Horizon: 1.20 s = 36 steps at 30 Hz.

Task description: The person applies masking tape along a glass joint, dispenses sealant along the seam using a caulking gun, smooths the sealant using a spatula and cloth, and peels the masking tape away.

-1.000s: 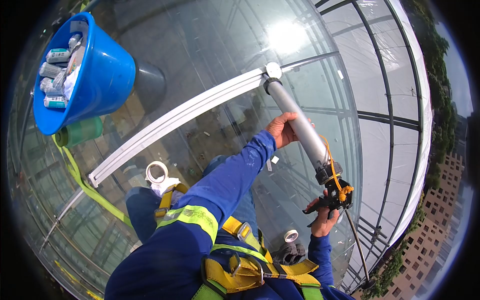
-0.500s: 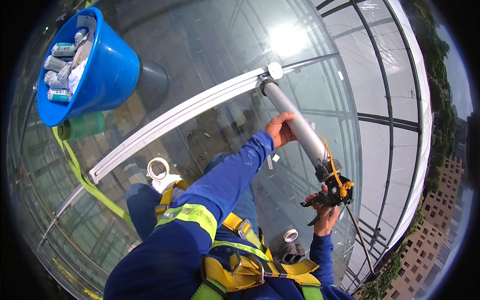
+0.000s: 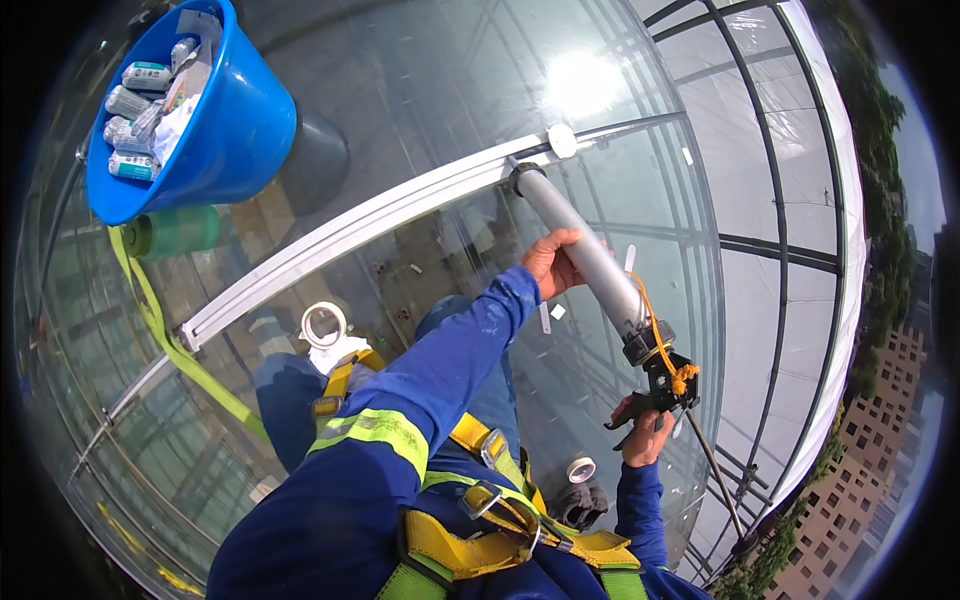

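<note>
A caulking gun (image 3: 585, 250) with a silver barrel slants across the glass. Its front end lies at the white-edged strip (image 3: 370, 215), beside a white round disc (image 3: 562, 140); the nozzle tip is small and hard to make out. My left hand (image 3: 553, 265) is wrapped around the middle of the barrel, supporting it. At the back end, my right hand (image 3: 648, 437) grips the black handle and trigger, with some fingers partly hidden. An orange cord (image 3: 662, 340) is knotted near the handle, and a thin rod (image 3: 715, 465) extends behind.
A blue bucket (image 3: 245, 130) holds several foil sausage packs (image 3: 135, 165). Near it are a green bottle (image 3: 180, 232) and a yellow-green strap (image 3: 155, 320). Tape rolls (image 3: 323, 325) (image 3: 581, 470) lie by my legs. Beyond the glass edge stand dark framing bars (image 3: 775, 250) and white sheeting.
The gun's front end has shifted slightly left along the strip, away from the disc. My right hand has moved a little left with the handle. The whole view has shifted slightly.
</note>
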Motion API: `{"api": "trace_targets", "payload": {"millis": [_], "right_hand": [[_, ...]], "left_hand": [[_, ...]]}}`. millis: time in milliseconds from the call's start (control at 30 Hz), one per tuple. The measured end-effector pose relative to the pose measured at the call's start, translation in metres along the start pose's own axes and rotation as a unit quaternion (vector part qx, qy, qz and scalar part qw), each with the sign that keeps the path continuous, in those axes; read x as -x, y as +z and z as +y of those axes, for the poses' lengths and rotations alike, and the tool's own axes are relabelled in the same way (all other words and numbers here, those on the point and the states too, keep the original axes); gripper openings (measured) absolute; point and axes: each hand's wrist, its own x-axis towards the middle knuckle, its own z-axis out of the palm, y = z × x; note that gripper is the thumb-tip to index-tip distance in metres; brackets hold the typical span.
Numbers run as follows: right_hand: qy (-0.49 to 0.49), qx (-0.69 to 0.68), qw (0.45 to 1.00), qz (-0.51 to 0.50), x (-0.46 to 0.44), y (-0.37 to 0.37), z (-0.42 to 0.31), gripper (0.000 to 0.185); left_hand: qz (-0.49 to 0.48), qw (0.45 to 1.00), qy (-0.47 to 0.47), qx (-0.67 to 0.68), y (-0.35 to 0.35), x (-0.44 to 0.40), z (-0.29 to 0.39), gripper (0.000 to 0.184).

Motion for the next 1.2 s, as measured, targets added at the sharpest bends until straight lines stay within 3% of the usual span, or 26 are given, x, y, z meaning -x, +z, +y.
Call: {"api": "trace_targets", "payload": {"millis": [100,300,433,533,633,933,1033,1133,1200], "right_hand": [[0.077,0.049,0.995,-0.043,0.012,-0.026,0.009,0.076],[-0.023,-0.007,1.000,-0.020,0.016,0.002,0.004,0.073],[0.062,0.028,0.994,-0.088,0.024,-0.011,-0.004,0.073],[0.068,0.017,0.994,-0.087,0.033,-0.014,0.001,0.073],[-0.010,-0.038,0.998,-0.052,0.029,0.004,0.008,0.072],[0.114,0.013,0.977,-0.180,0.027,-0.023,0.007,0.070],[0.014,-0.024,0.986,-0.163,0.019,0.001,0.004,0.068],[0.017,-0.023,0.994,-0.107,0.025,0.017,-0.004,0.069],[0.069,0.013,0.987,-0.146,0.023,0.000,0.000,0.071]], "left_hand": [[0.003,1.000,0.005,0.003,0.000,0.010,0.000,0.058],[0.013,1.000,0.014,-0.009,-0.005,0.028,0.002,0.058],[0.011,1.000,0.023,-0.012,-0.010,0.040,0.001,0.059],[0.021,0.999,0.032,-0.022,-0.010,0.051,0.001,0.058],[0.018,0.999,0.030,-0.009,-0.014,0.055,0.002,0.057],[0.031,0.998,0.058,-0.006,-0.020,0.077,0.010,0.053],[0.042,0.997,0.068,-0.002,-0.025,0.082,0.012,0.053],[0.052,0.996,0.077,0.003,-0.029,0.087,0.015,0.053],[0.064,0.994,0.087,-0.003,-0.027,0.092,0.017,0.054]]}}
